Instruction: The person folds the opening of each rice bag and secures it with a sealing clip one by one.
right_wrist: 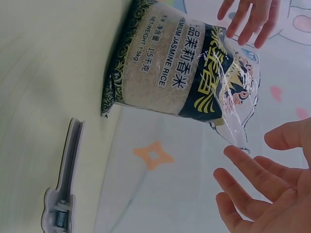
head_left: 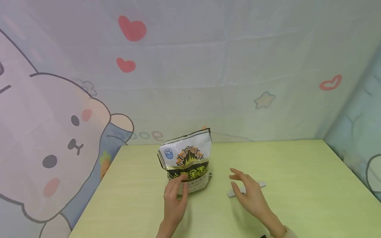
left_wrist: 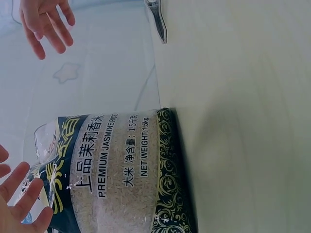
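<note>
A bag of jasmine rice (head_left: 190,162) stands upright on the table, its clear window and dark patterned base showing in the left wrist view. Its top edge leans and looks folded. My left hand (head_left: 175,196) is in front of the bag's lower left, fingers spread and loosely bent; whether they touch it I cannot tell. To the right of the bag hovers my right hand (head_left: 250,195), fingers apart, holding nothing. Partly behind that hand lies a long, narrow, pale bag clip (head_left: 261,184); the right wrist view shows a coil spring (right_wrist: 61,219) at one end of it.
The pale yellow-green table (head_left: 137,205) reaches back to a cloth backdrop (head_left: 238,66) printed with hearts, a star and a cartoon animal. Another printed cloth (head_left: 363,125) hangs along the right side.
</note>
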Tool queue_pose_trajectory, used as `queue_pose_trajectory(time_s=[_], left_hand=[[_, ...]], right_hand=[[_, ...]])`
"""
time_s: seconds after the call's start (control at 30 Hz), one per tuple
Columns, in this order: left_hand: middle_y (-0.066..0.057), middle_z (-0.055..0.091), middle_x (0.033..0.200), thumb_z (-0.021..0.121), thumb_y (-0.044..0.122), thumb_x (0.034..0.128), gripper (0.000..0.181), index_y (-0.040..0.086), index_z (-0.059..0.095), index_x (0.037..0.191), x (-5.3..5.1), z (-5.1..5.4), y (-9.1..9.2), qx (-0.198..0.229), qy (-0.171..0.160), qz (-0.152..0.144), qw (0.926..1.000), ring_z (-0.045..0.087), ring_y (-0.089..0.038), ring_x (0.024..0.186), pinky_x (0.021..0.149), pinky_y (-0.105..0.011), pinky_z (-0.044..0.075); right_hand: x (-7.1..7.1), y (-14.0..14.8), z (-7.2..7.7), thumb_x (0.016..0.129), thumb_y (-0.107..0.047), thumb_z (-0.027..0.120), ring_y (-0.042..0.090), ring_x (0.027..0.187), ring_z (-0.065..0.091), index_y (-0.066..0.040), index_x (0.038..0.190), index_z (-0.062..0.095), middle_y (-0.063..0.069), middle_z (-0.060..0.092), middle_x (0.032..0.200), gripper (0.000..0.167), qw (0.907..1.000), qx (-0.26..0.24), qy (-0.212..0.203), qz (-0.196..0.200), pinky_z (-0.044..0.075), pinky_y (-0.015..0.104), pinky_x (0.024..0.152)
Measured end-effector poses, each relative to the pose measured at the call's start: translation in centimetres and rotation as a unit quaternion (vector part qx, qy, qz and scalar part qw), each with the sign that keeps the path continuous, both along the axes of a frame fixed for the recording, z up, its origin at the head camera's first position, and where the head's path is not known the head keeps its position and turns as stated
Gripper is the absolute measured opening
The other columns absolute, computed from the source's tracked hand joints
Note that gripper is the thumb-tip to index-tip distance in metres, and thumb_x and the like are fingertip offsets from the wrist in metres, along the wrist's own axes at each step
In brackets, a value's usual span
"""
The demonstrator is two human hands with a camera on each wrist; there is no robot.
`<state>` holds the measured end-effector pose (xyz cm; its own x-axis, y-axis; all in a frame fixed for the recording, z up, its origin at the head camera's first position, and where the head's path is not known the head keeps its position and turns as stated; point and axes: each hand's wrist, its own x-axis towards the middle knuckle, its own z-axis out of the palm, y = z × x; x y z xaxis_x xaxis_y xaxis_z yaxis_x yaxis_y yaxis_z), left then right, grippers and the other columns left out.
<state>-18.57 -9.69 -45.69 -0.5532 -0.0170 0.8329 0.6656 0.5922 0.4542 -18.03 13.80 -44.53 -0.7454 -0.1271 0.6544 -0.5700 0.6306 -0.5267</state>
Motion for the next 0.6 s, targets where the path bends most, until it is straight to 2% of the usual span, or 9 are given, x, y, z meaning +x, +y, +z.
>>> queue_pose_trajectory(time_s=[0.17, 0.4, 0.6], left_hand=[[-0.011, 0.061, 0.095, 0.058, -0.008, 0.0783, 0.041, -0.004, 0.051, 0.119, -0.2, -0.1, -0.1, 0.009, -0.004, -0.008, 0.9999, 0.055, -0.021, 0.09, 0.085, -0.023, 0.043], [-0.015, 0.059, 0.101, 0.057, -0.008, 0.0797, 0.038, -0.004, 0.052, 0.117, -0.4, -0.4, -0.1, 0.032, -0.003, -0.007, 0.9995, 0.055, -0.022, 0.093, 0.082, -0.017, 0.042], [-0.016, 0.059, 0.099, 0.059, -0.014, 0.0747, 0.039, -0.005, 0.054, 0.113, -0.7, 0.1, -0.1, 0.052, 0.035, 0.0, 0.998, 0.054, -0.023, 0.089, 0.072, -0.021, 0.045]], right_hand=[[-0.3, -0.3, 0.1, 0.077, 0.0, 0.064, 0.021, 0.091, 0.062, -0.005, 0.118, 0.054, 0.005, 0.068, 0.096, 0.043, 0.9999, -0.011, 0.004, 0.008, 0.048, 0.045, 0.078], [-0.5, -0.9, 0.3, 0.076, 0.001, 0.063, 0.022, 0.091, 0.062, -0.007, 0.119, 0.053, 0.003, 0.068, 0.093, 0.045, 0.9996, -0.027, 0.003, 0.007, 0.047, 0.047, 0.08], [-0.6, -1.4, 0.5, 0.077, 0.001, 0.063, 0.02, 0.089, 0.063, -0.007, 0.118, 0.054, 0.001, 0.069, 0.09, 0.043, 0.9996, -0.029, 0.005, -0.002, 0.05, 0.042, 0.074]])
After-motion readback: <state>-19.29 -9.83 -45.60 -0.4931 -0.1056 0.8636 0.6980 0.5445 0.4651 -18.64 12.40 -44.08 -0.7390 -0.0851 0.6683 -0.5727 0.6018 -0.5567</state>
